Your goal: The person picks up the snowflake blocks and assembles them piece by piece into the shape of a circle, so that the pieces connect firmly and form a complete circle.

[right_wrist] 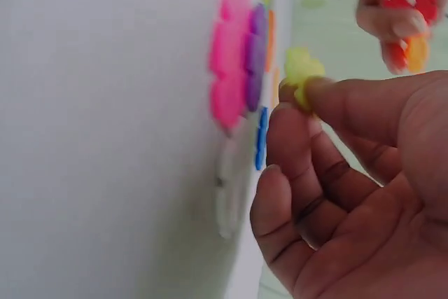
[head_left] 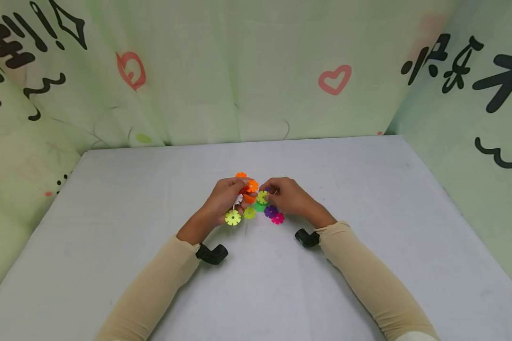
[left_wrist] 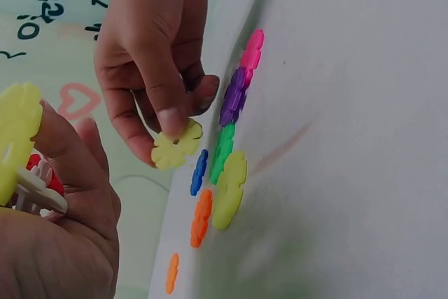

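Observation:
My left hand (head_left: 223, 198) grips a joined cluster of slotted snowflake discs, among them a red disc (right_wrist: 411, 1), a white disc (head_left: 239, 199) and a yellow disc (head_left: 233, 218) that sticks out near the wrist. Between thumb and forefinger, my right hand (head_left: 289, 195) pinches a single yellow snowflake disc (left_wrist: 176, 146), a short way to the right of the cluster. In the right wrist view this pinched disc (right_wrist: 302, 75) appears nearly edge-on, apart from the cluster. The left fingers partly hide the cluster.
Loose discs lie on the white table (head_left: 256, 293) under and around the hands: pink (head_left: 277, 218), purple (head_left: 270, 211), green (left_wrist: 222, 152), yellow (left_wrist: 229, 190), blue (left_wrist: 199, 173), orange (left_wrist: 201, 218) and white (right_wrist: 225, 187). A printed curtain (head_left: 239, 71) hangs behind the table.

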### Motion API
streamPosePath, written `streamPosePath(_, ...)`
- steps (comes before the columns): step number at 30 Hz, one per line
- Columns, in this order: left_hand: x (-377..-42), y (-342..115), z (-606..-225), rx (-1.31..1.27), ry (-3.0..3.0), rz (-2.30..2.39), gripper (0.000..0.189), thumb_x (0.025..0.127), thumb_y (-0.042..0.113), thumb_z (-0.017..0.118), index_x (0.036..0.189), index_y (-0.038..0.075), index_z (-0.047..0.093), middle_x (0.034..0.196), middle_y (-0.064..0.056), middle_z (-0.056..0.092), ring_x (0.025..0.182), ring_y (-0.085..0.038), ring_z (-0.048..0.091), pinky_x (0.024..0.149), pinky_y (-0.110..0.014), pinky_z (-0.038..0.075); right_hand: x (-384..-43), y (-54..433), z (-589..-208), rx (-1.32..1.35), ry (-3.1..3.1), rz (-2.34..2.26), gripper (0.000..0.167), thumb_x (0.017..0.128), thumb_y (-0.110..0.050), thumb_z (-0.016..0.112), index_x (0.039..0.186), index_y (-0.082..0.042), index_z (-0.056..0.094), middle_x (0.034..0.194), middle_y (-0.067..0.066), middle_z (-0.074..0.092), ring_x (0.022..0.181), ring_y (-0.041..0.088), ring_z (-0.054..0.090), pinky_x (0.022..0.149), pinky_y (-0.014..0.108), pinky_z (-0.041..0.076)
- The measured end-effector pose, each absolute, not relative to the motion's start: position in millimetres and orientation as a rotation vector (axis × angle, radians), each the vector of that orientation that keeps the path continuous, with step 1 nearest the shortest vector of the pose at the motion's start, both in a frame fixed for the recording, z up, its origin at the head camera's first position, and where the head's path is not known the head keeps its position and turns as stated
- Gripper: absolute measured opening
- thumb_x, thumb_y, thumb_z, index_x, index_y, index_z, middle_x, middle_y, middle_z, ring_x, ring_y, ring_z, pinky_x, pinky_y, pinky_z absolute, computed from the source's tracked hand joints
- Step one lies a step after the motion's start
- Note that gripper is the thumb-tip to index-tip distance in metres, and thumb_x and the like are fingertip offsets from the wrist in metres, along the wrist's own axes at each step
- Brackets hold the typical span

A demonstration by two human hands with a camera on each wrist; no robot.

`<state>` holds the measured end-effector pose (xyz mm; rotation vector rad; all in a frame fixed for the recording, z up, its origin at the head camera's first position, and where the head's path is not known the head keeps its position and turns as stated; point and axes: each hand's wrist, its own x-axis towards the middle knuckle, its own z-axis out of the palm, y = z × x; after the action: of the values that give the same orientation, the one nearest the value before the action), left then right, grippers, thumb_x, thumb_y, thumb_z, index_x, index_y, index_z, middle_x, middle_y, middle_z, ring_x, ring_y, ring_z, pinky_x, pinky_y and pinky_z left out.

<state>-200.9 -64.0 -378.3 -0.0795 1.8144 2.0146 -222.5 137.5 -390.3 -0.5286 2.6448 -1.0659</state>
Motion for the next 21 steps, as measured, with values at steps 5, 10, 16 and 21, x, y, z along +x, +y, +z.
streamPosePath(5,-202,-63,-377,-0.096,1.818,2.0,0.032,0.105,0.022,0.046,0.13,0.006,0.057,0.094,-0.012,0.065,0.049,-0.013,0.046,0.046,-0.021,0.045,-223,145,-385,-0.51,2.64,-1.232,0.017,0.094,-0.008,0.065,0.11,-0.007,0.068,0.089,0.007,0.064,0.073,0.021,0.058,0.066,0.032,0.051)
streamPosePath(10,-203,-62,-379,-0.115,1.806,1.977,0.032,0.105,0.023,0.046,0.131,0.007,0.056,0.099,-0.015,0.065,0.05,-0.013,0.045,0.047,-0.021,0.046,-225,149,-381,-0.528,2.59,-1.429,0.018,0.093,-0.007,0.066,0.11,-0.003,0.067,0.089,0.016,0.067,0.07,0.031,0.062,0.067,0.038,0.053)
streamPosePath(16,-203,-60,-379,-0.135,1.801,1.982,0.031,0.105,0.023,0.046,0.13,0.007,0.056,0.095,-0.013,0.065,0.051,-0.014,0.045,0.048,-0.022,0.046,-225,150,-379,-0.555,2.541,-1.513,0.016,0.093,-0.008,0.066,0.108,-0.001,0.066,0.088,0.015,0.067,0.072,0.036,0.062,0.069,0.047,0.053)
streamPosePath(21,-203,-60,-379,-0.112,1.809,1.996,0.033,0.105,0.023,0.045,0.132,0.007,0.054,0.094,-0.012,0.064,0.052,-0.014,0.046,0.048,-0.022,0.046,-223,149,-379,-0.568,2.54,-1.496,0.014,0.092,-0.006,0.066,0.105,-0.001,0.066,0.089,0.018,0.067,0.074,0.035,0.062,0.07,0.047,0.053)
